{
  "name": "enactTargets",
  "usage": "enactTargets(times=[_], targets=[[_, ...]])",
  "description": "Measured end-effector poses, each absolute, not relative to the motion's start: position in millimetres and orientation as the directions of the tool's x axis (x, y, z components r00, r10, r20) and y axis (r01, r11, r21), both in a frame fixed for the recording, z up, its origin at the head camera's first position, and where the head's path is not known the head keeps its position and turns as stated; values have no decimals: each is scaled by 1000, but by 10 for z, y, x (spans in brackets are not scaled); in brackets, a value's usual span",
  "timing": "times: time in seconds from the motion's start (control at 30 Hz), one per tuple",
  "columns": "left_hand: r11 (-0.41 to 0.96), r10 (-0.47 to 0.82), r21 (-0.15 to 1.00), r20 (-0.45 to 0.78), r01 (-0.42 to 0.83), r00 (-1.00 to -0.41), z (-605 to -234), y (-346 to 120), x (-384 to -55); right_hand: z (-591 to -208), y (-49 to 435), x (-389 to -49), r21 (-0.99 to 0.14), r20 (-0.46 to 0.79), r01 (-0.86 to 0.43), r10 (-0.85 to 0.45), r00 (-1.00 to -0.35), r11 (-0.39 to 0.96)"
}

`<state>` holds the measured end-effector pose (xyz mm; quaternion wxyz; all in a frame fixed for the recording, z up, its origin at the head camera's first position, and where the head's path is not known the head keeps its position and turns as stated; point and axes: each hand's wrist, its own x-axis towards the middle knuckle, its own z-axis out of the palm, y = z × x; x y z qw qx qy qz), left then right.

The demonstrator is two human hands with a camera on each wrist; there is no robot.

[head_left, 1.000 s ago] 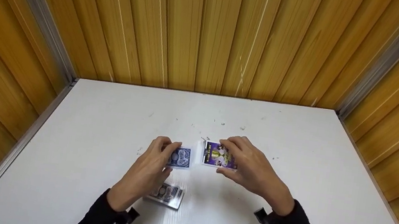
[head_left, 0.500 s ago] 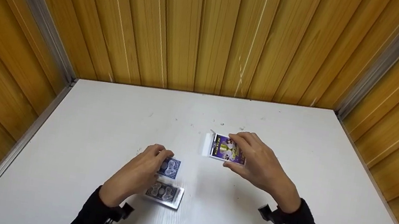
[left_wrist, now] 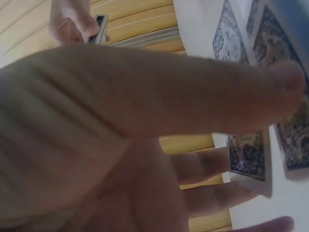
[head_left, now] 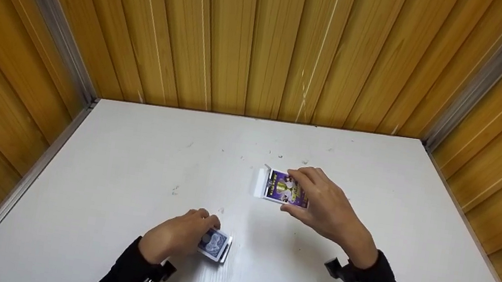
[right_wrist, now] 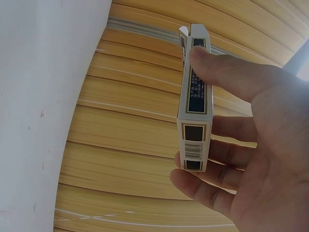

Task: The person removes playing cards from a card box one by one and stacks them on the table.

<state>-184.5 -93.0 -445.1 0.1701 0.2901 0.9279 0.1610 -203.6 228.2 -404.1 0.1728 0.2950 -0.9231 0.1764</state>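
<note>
In the head view my left hand [head_left: 182,235] is low over a deck of playing cards [head_left: 226,252], gripping a blue-backed playing card [head_left: 214,243] that overlaps the deck. The left wrist view has the thumb stretched across the patterned card [left_wrist: 247,157], fingers on its other side, and the deck [left_wrist: 295,145] beside it. Farther right, my right hand [head_left: 325,207] holds a card box [head_left: 282,188] up above the table, its purple face upward and its flap open toward the left. Thumb and fingers grip the box [right_wrist: 194,113] by its narrow sides in the right wrist view.
The white table [head_left: 127,167] carries small dark marks and scuffs. Yellow wood-look panels [head_left: 271,39] stand behind it and along both sides, with grey metal strips at the corners.
My left hand has carried the blue-backed card down and toward me, from near the box to over the deck. The right hand has drawn the box slightly right, then stayed still.
</note>
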Motion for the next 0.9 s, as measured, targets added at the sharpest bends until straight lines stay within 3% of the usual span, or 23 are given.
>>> enactTargets(times=[0.37, 0.9], targets=[[800, 585, 336, -255, 497, -770, -4554, -839, -1816, -4071, 2270, -2044, -205, 444, -639, -511, -736, 742], [801, 588, 283, -204, 528, -782, -4664, -798, -1844, -4078, 2269, -2044, -217, 431, -626, -502, -750, 749]])
